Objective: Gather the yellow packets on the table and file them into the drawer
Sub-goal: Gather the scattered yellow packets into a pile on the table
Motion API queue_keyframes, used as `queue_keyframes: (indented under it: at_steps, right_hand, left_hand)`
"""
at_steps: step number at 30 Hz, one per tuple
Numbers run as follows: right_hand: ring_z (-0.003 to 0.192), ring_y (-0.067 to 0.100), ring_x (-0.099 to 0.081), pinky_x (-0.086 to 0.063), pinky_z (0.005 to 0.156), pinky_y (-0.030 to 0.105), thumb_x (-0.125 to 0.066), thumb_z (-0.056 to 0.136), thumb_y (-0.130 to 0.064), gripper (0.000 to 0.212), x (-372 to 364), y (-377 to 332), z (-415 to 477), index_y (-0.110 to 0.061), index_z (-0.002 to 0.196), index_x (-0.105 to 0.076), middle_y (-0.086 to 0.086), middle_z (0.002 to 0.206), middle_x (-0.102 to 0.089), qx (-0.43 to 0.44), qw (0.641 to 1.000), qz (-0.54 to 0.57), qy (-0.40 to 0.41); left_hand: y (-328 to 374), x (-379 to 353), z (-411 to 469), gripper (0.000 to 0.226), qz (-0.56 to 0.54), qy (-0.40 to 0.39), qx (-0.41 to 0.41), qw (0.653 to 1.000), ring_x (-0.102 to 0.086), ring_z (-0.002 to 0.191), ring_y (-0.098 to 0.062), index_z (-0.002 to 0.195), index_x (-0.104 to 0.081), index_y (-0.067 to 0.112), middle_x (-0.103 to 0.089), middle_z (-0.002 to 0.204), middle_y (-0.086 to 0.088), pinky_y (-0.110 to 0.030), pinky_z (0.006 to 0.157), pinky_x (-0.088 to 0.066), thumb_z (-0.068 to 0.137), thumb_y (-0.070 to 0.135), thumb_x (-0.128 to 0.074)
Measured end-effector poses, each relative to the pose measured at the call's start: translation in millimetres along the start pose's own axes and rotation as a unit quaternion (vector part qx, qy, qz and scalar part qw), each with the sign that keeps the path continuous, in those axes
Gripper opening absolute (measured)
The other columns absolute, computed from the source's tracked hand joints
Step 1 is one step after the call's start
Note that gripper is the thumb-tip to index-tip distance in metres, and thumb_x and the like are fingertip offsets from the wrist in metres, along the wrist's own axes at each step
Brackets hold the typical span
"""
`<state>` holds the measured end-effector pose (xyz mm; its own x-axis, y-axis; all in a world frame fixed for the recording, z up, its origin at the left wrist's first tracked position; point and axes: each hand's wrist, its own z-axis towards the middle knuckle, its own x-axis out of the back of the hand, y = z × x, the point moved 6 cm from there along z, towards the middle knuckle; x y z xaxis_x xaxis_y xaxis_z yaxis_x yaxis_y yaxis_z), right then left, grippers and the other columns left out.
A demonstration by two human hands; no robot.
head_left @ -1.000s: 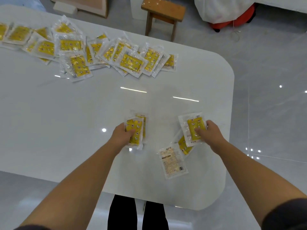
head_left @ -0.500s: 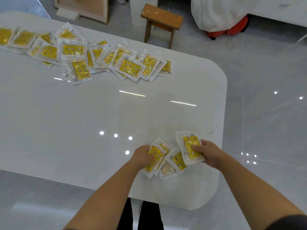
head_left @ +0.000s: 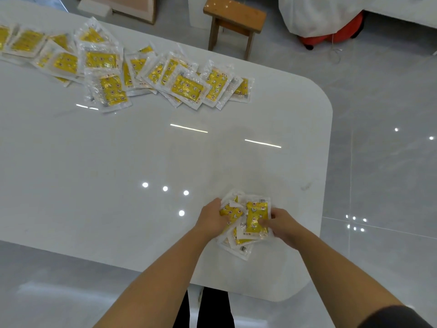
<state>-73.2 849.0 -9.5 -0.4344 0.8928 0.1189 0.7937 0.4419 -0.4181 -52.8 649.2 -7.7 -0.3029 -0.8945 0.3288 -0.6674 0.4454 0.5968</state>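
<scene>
My left hand [head_left: 211, 218] and right hand [head_left: 283, 224] both grasp one small stack [head_left: 255, 215] of yellow packets on the table [head_left: 106, 166]; a pile [head_left: 184, 87] lies well beyond.

Both bare forearms reach forward over the near edge of the counter [head_left: 142, 150] and converge close to its near right corner. The left hand [head_left: 211, 218] lies back-up, its fingers curled onto the left side of a small bundle of yellow packets [head_left: 254, 215]. The right hand [head_left: 282, 224] grips the bundle's right side, with the thumb laid across the top packet's face and the other fingers hidden beneath. The two hands are near each other, with only the bundle between them. A dark sleeve [head_left: 390, 316] covers the right upper arm.
</scene>
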Motion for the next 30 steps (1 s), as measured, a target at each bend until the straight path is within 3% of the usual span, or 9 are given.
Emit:
queue_keyframes:
  at_steps: [3, 8, 12, 15, 18, 20, 25, 27, 30]
  right_hand:
    - [0.104, 0.029, -0.066, -0.049, 0.098, 0.050, -0.058, 0.087, 0.007, 0.028, -7.6, -3.0, 3.9, -0.011, 0.108, -0.063, 0.012, 0.113, -0.069, 0.003, 0.999, 0.044, -0.009]
    - [0.104, 0.030, -0.067, -0.049, 0.097, 0.050, -0.056, 0.088, 0.007, 0.029, -14.7, -13.1, 7.3, -0.009, 0.110, -0.064, 0.013, 0.112, -0.070, 0.015, 0.997, 0.076, -0.022]
    - [0.103, 0.033, -0.066, -0.053, 0.092, 0.047, -0.052, 0.089, 0.008, 0.027, -17.0, -50.3, 9.0, 0.000, 0.114, -0.061, 0.018, 0.112, -0.068, 0.029, 0.987, 0.148, -0.052]
    - [0.098, 0.031, -0.067, -0.054, 0.088, 0.047, -0.052, 0.091, 0.003, 0.023, -24.0, -90.2, 14.8, -0.006, 0.109, -0.062, 0.014, 0.108, -0.070, 0.043, 0.983, 0.168, -0.062]
    - [0.094, 0.028, -0.067, -0.051, 0.090, 0.048, -0.052, 0.093, -0.002, 0.018, -33.1, -129.4, 20.8, -0.010, 0.105, -0.063, 0.011, 0.102, -0.071, 0.052, 0.985, 0.160, -0.049]
    - [0.089, 0.025, -0.067, -0.054, 0.083, 0.044, -0.052, 0.094, -0.002, 0.015, -34.1, -156.2, 22.7, -0.011, 0.102, -0.061, 0.009, 0.100, -0.070, 0.059, 0.983, 0.171, -0.022]
    - [0.084, 0.023, -0.066, -0.057, 0.071, 0.038, -0.051, 0.093, 0.002, 0.015, 0.9, -225.3, 30.3, -0.010, 0.099, -0.058, 0.009, 0.100, -0.065, 0.104, 0.951, 0.271, 0.102]
    - [0.091, 0.025, -0.063, -0.056, 0.076, 0.042, -0.052, 0.093, 0.001, 0.015, 12.9, -241.7, 37.1, -0.009, 0.104, -0.054, 0.008, 0.100, -0.061, 0.098, 0.945, 0.286, 0.121]
    - [0.089, 0.023, -0.053, -0.052, 0.079, 0.041, -0.058, 0.091, -0.005, 0.009, 14.4, -237.7, 47.1, -0.013, 0.093, -0.053, 0.006, 0.092, -0.051, 0.038, 0.975, 0.183, 0.116]
  left_hand:
    - [-6.0, 2.7, 5.5, 0.009, -0.040, 0.003, 0.034, 0.999, -0.048, 0.071, -0.012, 0.090, -0.047, 0.014, -0.050, 0.082, 0.002, -0.021, 0.058, -0.041, 0.089, 0.012, -0.055]
    - [-15.4, 9.6, 6.4, 0.023, -0.152, -0.017, 0.083, 0.985, -0.063, 0.098, -0.024, 0.110, -0.053, 0.013, -0.062, 0.107, -0.007, -0.036, 0.081, -0.055, 0.089, 0.015, -0.060]
    - [-6.4, 40.6, 4.9, 0.028, -0.296, -0.072, 0.061, 0.951, -0.066, 0.102, -0.027, 0.116, -0.058, 0.015, -0.067, 0.114, -0.010, -0.044, 0.092, -0.053, 0.090, 0.008, -0.061]
    - [7.1, 70.5, 6.7, 0.030, -0.394, -0.114, 0.035, 0.911, -0.065, 0.105, -0.033, 0.121, -0.057, 0.009, -0.066, 0.117, -0.015, -0.047, 0.094, -0.051, 0.091, 0.004, -0.057]
    - [19.4, 101.8, 23.1, 0.030, -0.378, -0.074, 0.048, 0.922, -0.065, 0.104, -0.032, 0.122, -0.056, 0.007, -0.066, 0.117, -0.015, -0.046, 0.092, -0.052, 0.093, 0.004, -0.055]
    - [33.5, 123.5, 40.6, 0.029, -0.331, -0.024, 0.053, 0.942, -0.065, 0.102, -0.030, 0.121, -0.056, 0.007, -0.066, 0.116, -0.015, -0.045, 0.091, -0.053, 0.092, 0.007, -0.058]
    - [106.8, 181.9, 80.3, 0.035, -0.278, 0.134, -0.009, 0.951, -0.062, 0.089, -0.020, 0.121, -0.053, 0.009, -0.062, 0.111, -0.010, -0.030, 0.071, -0.052, 0.087, 0.009, -0.060]
    - [127.4, 190.1, 99.2, 0.041, -0.300, 0.098, -0.008, 0.949, -0.060, 0.097, -0.022, 0.127, -0.049, 0.011, -0.059, 0.119, -0.010, -0.036, 0.079, -0.052, 0.088, 0.010, -0.061]
    - [120.3, 182.2, 114.1, 0.059, -0.246, 0.010, 0.072, 0.967, -0.050, 0.118, -0.030, 0.139, -0.036, 0.008, -0.048, 0.134, -0.013, -0.044, 0.091, -0.047, 0.089, 0.021, -0.065]
